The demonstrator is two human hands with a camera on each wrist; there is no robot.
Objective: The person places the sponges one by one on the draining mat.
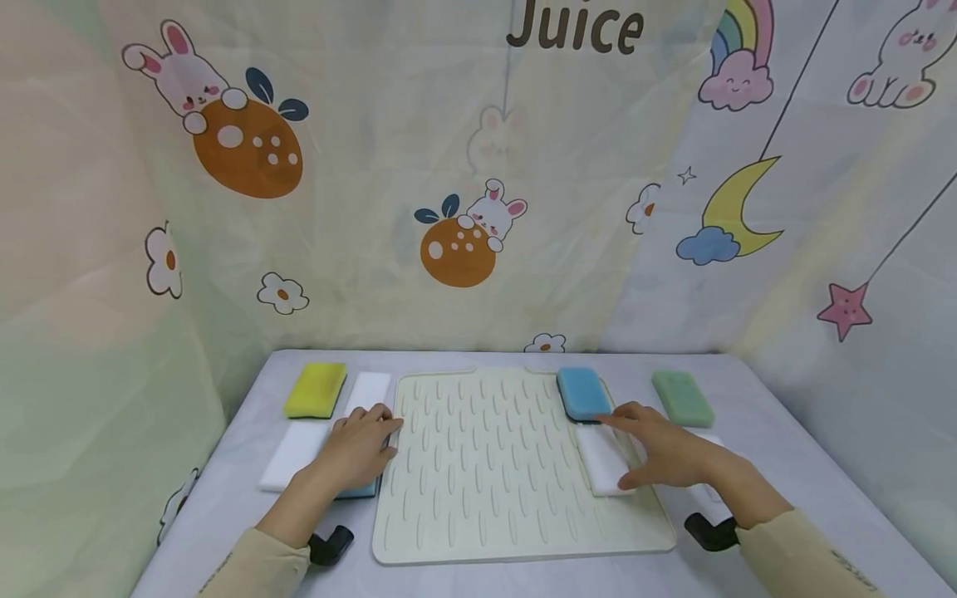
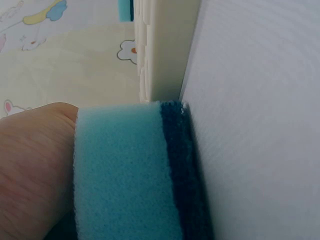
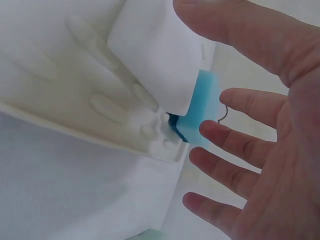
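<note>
My left hand [image 1: 359, 444] is over a blue sponge [image 1: 359, 492] with a dark scouring layer, left of the cream ridged mat [image 1: 486, 531]. In the left wrist view this sponge [image 2: 122, 170] lies dark side down on the table, the hand [image 2: 35, 170] along its top; the fingers are hidden there. My right hand [image 1: 665, 448] spreads its fingers above a white sponge [image 1: 600, 461] on the mat's right side. Thumb and fingers stand wide apart in the right wrist view, beside the white sponge [image 3: 155, 55]. Another blue sponge [image 1: 583, 392] lies on the mat beyond it.
A yellow sponge [image 1: 316, 390] and two white sponges, one farther back [image 1: 368, 390] and one nearer [image 1: 294, 457], lie left of the mat. On the right are a green sponge [image 1: 683, 399] and a white piece [image 1: 703, 494] partly under my wrist. A printed cloth [image 1: 374, 316] stands behind the table.
</note>
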